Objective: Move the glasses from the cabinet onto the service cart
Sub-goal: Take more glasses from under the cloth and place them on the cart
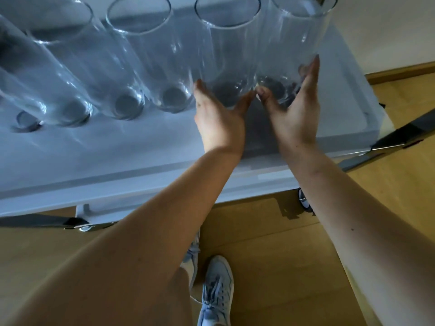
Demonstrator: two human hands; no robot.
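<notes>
Found left hand (220, 123) clamped round base of fifth glass (227, 57), thumb opposite fingers. Found right hand (294, 114) gripping end glass (294, 41) likewise. Noted both upright on cart (141, 161), side by side, closing row of other glasses (131, 67).

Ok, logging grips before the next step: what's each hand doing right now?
Left hand: holds the second glass from the right near its base.
Right hand: holds the rightmost glass near its base.

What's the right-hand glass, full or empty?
Empty. The glass gripped by the right hand shows clear through to its base, no liquid line.
</notes>
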